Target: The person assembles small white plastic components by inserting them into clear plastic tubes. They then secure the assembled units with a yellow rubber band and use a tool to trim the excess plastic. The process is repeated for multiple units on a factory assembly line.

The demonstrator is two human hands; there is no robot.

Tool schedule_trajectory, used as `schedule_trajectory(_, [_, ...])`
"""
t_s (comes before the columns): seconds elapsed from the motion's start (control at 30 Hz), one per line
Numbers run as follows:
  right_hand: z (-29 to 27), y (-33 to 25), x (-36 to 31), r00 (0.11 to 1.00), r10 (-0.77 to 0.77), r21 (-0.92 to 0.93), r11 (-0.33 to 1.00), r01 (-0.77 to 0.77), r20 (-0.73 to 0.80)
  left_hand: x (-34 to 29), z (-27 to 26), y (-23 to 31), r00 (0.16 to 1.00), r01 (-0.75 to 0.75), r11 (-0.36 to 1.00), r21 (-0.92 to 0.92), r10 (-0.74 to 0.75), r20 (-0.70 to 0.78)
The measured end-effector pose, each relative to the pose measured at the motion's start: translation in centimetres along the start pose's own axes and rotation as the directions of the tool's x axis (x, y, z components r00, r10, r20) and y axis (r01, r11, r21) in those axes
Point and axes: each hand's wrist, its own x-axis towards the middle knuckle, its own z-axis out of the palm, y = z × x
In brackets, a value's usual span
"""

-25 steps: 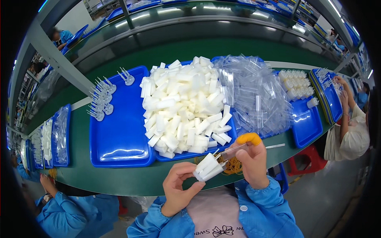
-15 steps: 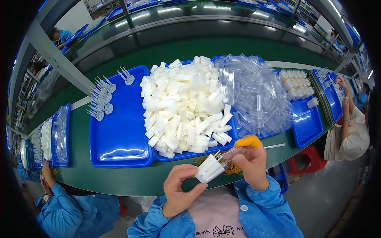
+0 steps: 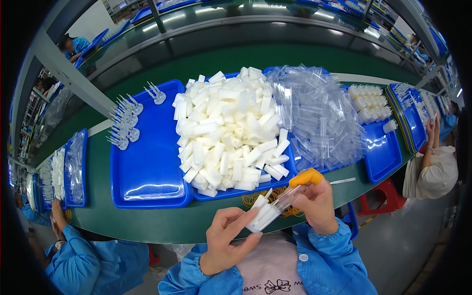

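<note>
On your green table (image 3: 105, 222), between co-workers (image 3: 113, 265), stand blue trays (image 3: 150, 164); your left hand (image 3: 228, 240) pinches white pieces (image 3: 262, 217), your right hand (image 3: 316, 203) a clear tube (image 3: 286, 198), both with fingertips.

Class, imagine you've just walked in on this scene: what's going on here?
A person's left hand holds a small cluster of white pieces. The right hand, wearing a yellow finger cover, holds a clear tube at the cluster's far end; how far the tube is on is hard to tell. Beyond the hands are heaped white blocks and more transparent tubes. Pronged parts stand at the left side of a blue tray.
</note>
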Motion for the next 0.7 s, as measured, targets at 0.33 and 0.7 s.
schedule_trajectory(0.33, [0.3, -0.4, -0.5, 0.997, -0.081, -0.008, 0.997, 0.081, 0.017, 0.0, -0.4, 0.6, 0.999, 0.029, 0.999, -0.026, -0.028, 0.031])
schedule_trajectory(0.7, [0.1, -0.9, -0.5, 0.987, -0.134, -0.147, 0.978, 0.146, 0.085, -0.2, -0.5, -0.2, 0.985, -0.006, 0.999, 0.034, 0.000, 0.175])
